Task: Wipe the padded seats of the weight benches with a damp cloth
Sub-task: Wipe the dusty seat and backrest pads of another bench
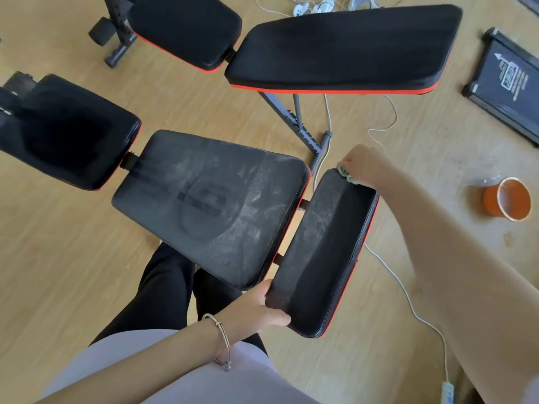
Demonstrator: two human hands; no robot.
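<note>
A pale wooden plank floor fills the view from above, with two black weight benches trimmed in red standing on it. The far bench shows a long black padded backrest and a shorter black pad to its left, both looking clean. The near bench runs left to right below them: a dark glossy end pad, then a wide dusty black middle pad streaked with grey smears, then a small black seat pad with a red edge, tilted and also dusty. A flat black machine with a white printed label lies at the right edge of the floor. The left hand grips the near corner of the seat pad, its thumb lying on the padded top. The right hand reaches across to the far corner of the same pad, clenched round a bunched pale green cloth; the cloth peeks out from under the fingers and touches the pad's top edge. An orange plastic bucket sits on the floor well to the right of that hand. A thin white cable trails over the floor beside the seat pad. A slim silver bangle circles the left wrist.
</note>
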